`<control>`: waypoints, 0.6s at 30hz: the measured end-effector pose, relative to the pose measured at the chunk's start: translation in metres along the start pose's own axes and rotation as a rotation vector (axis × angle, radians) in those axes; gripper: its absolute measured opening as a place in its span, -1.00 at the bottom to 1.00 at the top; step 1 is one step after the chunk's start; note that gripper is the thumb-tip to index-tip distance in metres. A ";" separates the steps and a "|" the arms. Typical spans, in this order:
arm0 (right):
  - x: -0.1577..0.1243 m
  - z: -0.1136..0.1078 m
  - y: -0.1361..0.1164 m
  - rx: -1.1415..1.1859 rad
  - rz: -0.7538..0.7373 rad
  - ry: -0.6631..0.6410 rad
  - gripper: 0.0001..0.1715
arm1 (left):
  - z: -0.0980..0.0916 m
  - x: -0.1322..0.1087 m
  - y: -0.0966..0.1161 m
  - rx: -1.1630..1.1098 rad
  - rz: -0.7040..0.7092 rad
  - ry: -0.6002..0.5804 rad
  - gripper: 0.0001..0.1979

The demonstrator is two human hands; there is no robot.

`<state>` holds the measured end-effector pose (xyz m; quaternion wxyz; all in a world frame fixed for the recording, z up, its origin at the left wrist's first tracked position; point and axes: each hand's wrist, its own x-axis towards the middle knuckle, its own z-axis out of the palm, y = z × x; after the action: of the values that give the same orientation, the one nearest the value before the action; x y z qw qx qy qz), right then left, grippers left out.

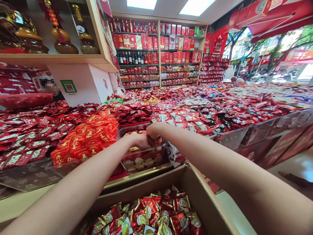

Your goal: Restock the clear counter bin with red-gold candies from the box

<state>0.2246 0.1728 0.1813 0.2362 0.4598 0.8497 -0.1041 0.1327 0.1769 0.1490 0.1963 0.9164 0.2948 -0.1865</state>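
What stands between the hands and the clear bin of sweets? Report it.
Nothing visible. The left hand and right hand meet directly over the clear bin, just above its sweets. The cardboard box sits nearer the person, not between.

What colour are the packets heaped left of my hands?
Heaped orange-red packets with gold characters; head view.

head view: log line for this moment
left hand: over clear bin | right hand: touching left hand | fingers: curled, hold unclear | cardboard box: candy packets
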 end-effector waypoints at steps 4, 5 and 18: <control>0.001 0.001 0.001 -0.007 0.073 -0.090 -0.70 | 0.003 0.001 -0.005 -0.036 0.033 0.015 -0.80; 0.002 0.001 0.002 -0.002 0.080 -0.099 -0.69 | 0.003 0.001 -0.005 -0.045 0.034 0.027 -0.82; 0.000 0.004 -0.006 0.012 0.144 -0.186 -0.82 | -0.003 -0.017 -0.014 -0.020 -0.047 0.158 -0.91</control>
<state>0.2210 0.1675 0.1775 0.3183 0.5092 0.7883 -0.1341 0.1117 0.1803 0.1559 0.1770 0.9191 0.3327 -0.1153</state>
